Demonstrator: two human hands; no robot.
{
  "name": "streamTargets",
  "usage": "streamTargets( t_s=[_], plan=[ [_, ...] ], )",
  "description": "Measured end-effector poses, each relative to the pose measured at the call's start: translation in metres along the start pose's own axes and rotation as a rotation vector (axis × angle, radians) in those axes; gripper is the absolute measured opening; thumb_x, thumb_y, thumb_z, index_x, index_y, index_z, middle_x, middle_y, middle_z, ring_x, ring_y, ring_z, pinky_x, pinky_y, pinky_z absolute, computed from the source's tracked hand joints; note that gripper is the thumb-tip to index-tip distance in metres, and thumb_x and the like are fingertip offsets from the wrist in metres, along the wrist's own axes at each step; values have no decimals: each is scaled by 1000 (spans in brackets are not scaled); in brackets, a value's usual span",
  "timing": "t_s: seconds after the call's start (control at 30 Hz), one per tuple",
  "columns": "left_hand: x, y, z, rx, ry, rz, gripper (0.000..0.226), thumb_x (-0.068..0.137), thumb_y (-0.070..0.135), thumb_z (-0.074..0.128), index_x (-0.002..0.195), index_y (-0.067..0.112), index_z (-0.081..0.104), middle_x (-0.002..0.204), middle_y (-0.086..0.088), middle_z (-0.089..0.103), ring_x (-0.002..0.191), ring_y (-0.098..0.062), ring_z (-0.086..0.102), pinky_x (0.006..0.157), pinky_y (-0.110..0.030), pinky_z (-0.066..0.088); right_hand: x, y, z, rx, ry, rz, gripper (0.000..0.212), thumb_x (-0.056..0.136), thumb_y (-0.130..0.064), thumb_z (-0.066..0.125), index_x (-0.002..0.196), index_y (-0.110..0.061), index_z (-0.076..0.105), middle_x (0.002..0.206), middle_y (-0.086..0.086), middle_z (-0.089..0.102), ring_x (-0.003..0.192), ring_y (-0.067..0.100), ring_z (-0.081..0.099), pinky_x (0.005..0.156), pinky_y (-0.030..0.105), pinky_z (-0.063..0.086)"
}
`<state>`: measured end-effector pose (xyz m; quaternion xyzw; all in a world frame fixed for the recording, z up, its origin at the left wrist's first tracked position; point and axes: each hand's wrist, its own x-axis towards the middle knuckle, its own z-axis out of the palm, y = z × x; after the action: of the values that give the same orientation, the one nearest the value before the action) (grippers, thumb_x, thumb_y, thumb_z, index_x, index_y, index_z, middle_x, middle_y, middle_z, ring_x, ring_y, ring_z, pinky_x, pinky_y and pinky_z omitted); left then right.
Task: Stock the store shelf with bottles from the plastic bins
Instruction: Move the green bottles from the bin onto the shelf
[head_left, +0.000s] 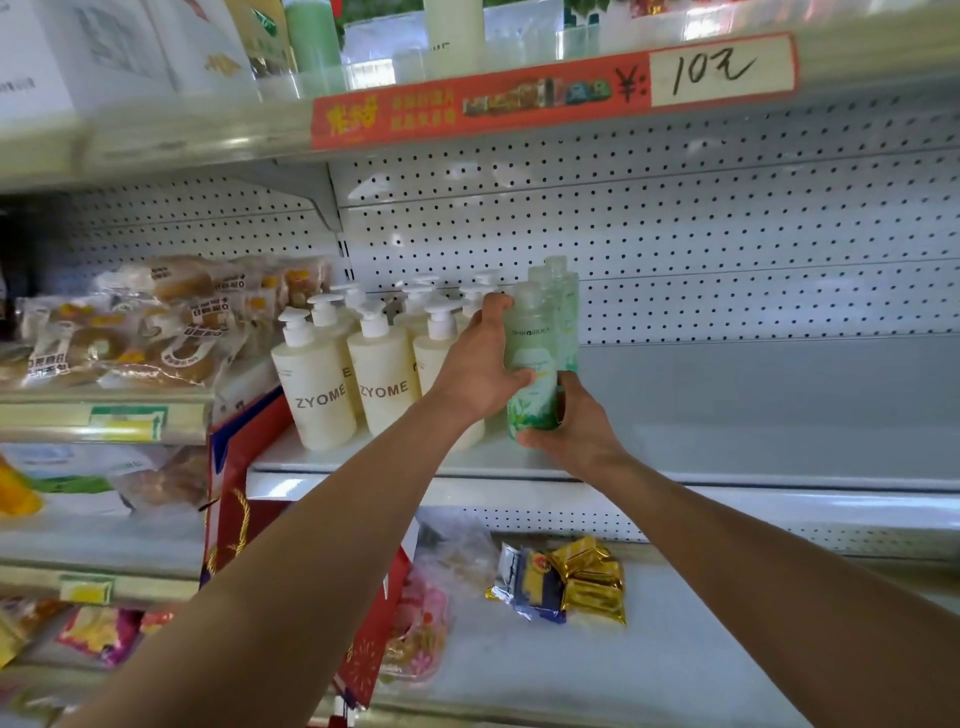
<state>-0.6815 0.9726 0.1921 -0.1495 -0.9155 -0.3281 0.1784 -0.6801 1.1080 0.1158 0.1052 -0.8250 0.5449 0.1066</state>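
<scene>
A pale green bottle (532, 340) with a leaf print stands at the front of the white middle shelf (727, 457). My left hand (475, 364) wraps its left side, thumb across the label. My right hand (574, 423) cups its base from the right and below. Two more green bottles (563, 291) stand in a row right behind it. To the left stand several cream ZYOME pump bottles (382, 382) in rows, touching my left wrist side. No plastic bin is in view.
The shelf right of the green bottles is bare, with pegboard (727, 234) behind. A red price strip (550, 91) edges the shelf above. Bagged pastries (156, 322) fill the left unit. A red gift box (244, 467) leans below; gold snack packs (576, 579) lie on the lower shelf.
</scene>
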Motion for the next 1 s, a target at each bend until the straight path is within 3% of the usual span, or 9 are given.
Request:
streamTargets(
  t_s=[0.27,0.5,0.63,0.7,0.83,1.0],
  plan=[
    [5,1,3,24,-1,-25,79,79,12,75,140,19,25,132,-10,49,110,-27,58,94,-43,50,5,0,0,-46,-4,11,61,71,-9,79,123,-13,47,115,5,64,106,23,61,93,43,51],
    [1,5,6,23,-4,-39,82,82,10,71,146,17,20,139,-12,44,117,-29,55,99,-45,47,10,-7,-2,-169,-50,77,58,73,-15,77,120,-13,43,117,6,60,107,24,60,94,43,50],
    [-10,8,6,78,22,-41,88,85,13,70,151,17,12,145,-13,42,124,-28,51,102,-43,44,2,-5,-12,-306,-66,55,62,79,-23,73,129,-9,40,125,10,54,112,27,56,95,45,49],
    [-22,7,6,97,64,-35,81,86,18,69,149,18,19,144,-10,43,124,-27,51,100,-42,45,-8,-2,-20,-409,-55,9,61,83,-25,69,134,-12,38,129,9,50,116,26,54,94,44,49],
    [-55,-1,7,171,108,-44,45,91,31,62,133,23,47,133,2,48,109,-22,61,87,-44,53,-33,4,-44,-611,-14,-146,40,91,-28,60,129,-21,48,128,-2,54,109,18,58,83,35,51],
    [-96,-1,23,262,74,-53,36,92,35,58,126,27,51,126,6,53,109,-16,60,83,-42,53,-68,12,-67,-696,19,-244,34,93,-26,57,126,-21,52,127,-6,57,105,17,61,78,32,49]
  ],
)
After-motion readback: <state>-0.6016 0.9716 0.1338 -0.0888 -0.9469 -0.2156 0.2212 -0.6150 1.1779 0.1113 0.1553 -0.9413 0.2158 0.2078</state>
